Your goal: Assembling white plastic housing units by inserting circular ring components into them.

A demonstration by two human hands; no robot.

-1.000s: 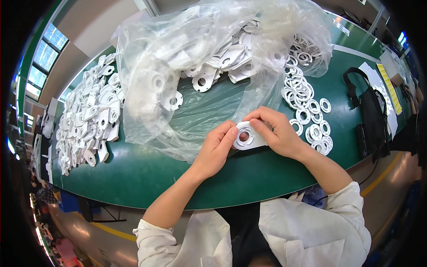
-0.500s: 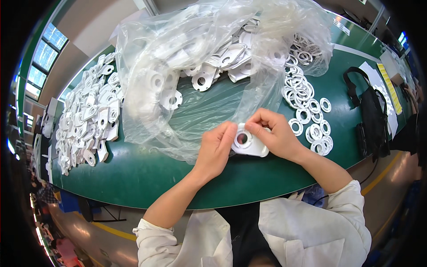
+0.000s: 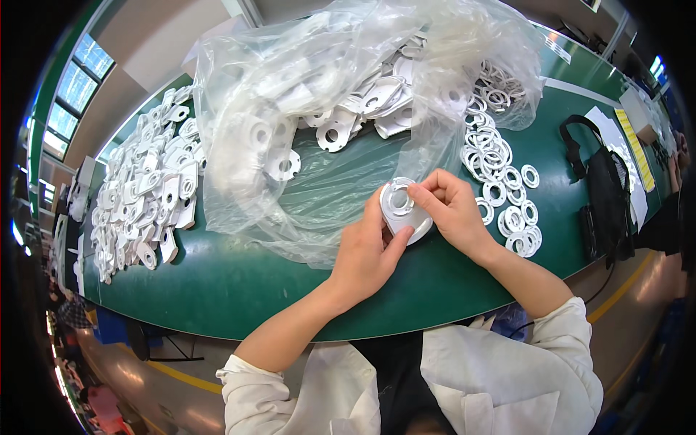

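A white plastic plate with a rounded end (image 3: 397, 223) is gripped between the thumb and fingers of my left hand (image 3: 365, 250), tilted up off the table. Over the hole at its upper end sits a white ring (image 3: 398, 209). My right hand (image 3: 453, 212) pinches the right edge of that ring with thumb and fingertips. Whether the ring lies fully flat in the plate I cannot tell. More loose white rings (image 3: 494, 193) lie in a cluster right of my right hand. Ahead, a clear plastic bag (image 3: 239, 192) holds many similar white plates (image 3: 334, 130).
A large heap of white plates (image 3: 148, 192) covers the left of the green table (image 3: 290, 290). On the right are a black bag with a strap (image 3: 607, 192), white paper (image 3: 629, 163) and a yellow strip (image 3: 635, 148). The table's near edge curves just before my body.
My left hand has shifted its grip to the lower left of the plate and tilted it up. A white ring now shows over the hole, under my right fingertips.
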